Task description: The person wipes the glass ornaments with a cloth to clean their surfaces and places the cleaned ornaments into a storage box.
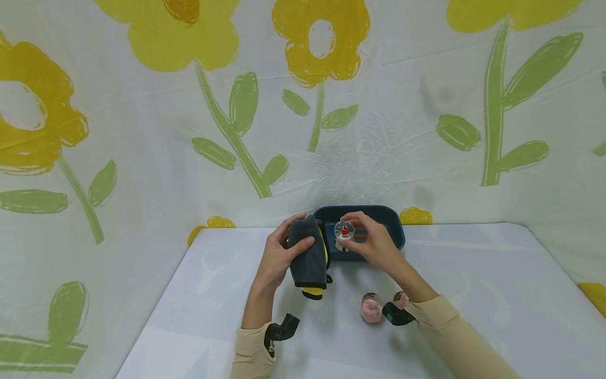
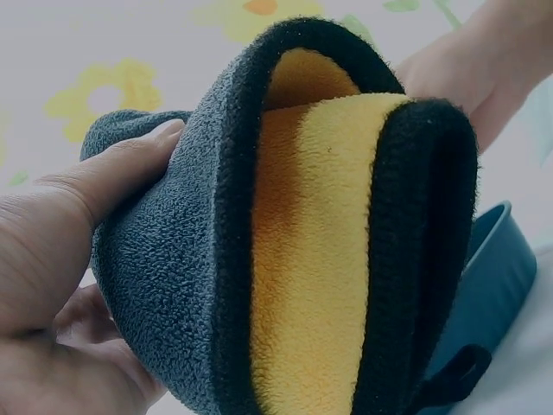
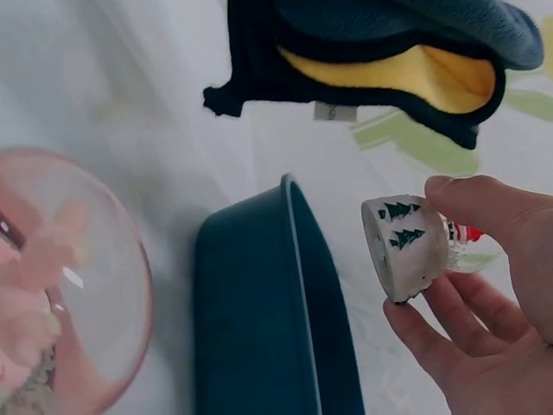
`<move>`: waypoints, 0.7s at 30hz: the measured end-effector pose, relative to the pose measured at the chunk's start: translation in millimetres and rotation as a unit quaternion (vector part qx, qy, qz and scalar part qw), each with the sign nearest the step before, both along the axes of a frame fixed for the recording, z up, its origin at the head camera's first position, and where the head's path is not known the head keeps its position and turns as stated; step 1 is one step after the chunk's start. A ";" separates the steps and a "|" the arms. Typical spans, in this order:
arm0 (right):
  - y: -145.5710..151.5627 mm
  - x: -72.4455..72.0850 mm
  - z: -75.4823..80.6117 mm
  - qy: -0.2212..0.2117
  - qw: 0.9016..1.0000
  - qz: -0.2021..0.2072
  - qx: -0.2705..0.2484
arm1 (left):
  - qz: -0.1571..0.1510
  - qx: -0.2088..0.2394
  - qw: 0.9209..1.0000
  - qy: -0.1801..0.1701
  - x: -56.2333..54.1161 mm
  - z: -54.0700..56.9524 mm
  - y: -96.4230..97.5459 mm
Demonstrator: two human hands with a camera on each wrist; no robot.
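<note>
Wht tbl (image 1: 208,289); globe (image 1: 344,231) upright, towel (image 1: 309,266) axis fore-aft.

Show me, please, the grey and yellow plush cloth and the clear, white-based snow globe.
Grey and yellow plush cloth (image 2: 302,233), left wrist view, on its yellow side.
Clear, white-based snow globe (image 3: 423,258), right wrist view, on its white base.

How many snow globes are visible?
3: a clear globe in the right hand, a pink globe on the table, and apparently a second pink one, partly hidden by the right wrist camera.
</note>
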State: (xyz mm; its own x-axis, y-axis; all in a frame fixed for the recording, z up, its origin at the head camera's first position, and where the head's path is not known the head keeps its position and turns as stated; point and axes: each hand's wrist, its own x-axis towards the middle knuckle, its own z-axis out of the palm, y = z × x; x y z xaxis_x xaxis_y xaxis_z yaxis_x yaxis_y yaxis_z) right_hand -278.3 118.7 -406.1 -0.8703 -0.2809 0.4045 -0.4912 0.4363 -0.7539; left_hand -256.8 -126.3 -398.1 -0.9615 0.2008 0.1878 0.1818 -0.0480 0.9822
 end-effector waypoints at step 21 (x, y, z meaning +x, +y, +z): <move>-27.7 -52.0 -9.2 -0.033 0.996 -0.025 0.077 | 0.003 0.010 1.000 -0.006 -2.2 -4.6 -3.3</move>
State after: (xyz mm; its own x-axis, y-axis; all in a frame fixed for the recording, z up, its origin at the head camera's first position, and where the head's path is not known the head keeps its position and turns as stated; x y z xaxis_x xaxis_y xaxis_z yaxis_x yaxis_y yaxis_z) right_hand -330.2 91.0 -415.3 -0.9080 -0.2908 0.3017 -0.4178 0.5727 -0.7053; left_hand -259.0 -129.6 -402.8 -0.9647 0.1917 0.1804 0.1705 -0.0671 0.9831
